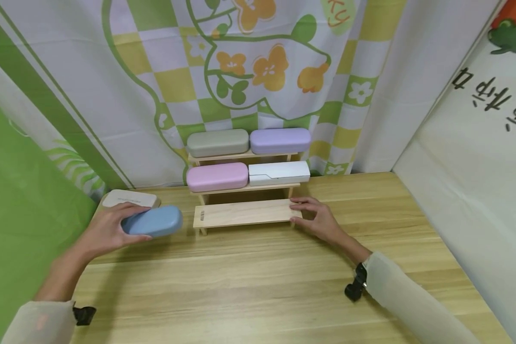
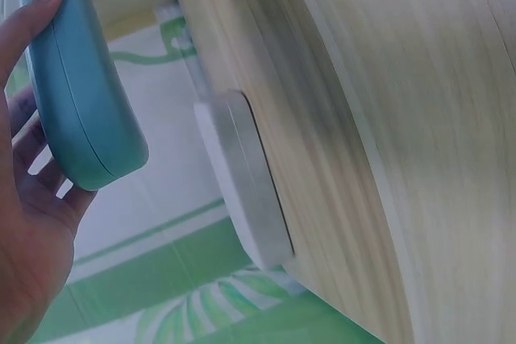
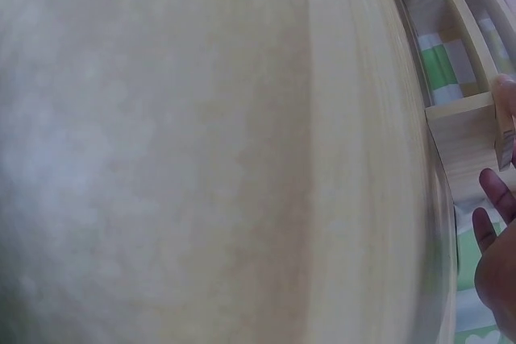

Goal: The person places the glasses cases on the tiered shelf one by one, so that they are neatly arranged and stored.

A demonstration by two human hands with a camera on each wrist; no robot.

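My left hand grips a blue glasses case above the table, thumb and fingers on its opposite long sides. In the left wrist view the blue case hangs tilted from the left hand. Below and behind it, a cream-white case lies on the table. My right hand holds the right end of the lowest step of a three-tier wooden stand, thumb at the front edge. Only part of the right hand shows in the right wrist view.
On the stand's top tier sit a grey-green case and a purple case. The middle tier carries a pink case and a white case. A patterned curtain hangs behind the wooden table.
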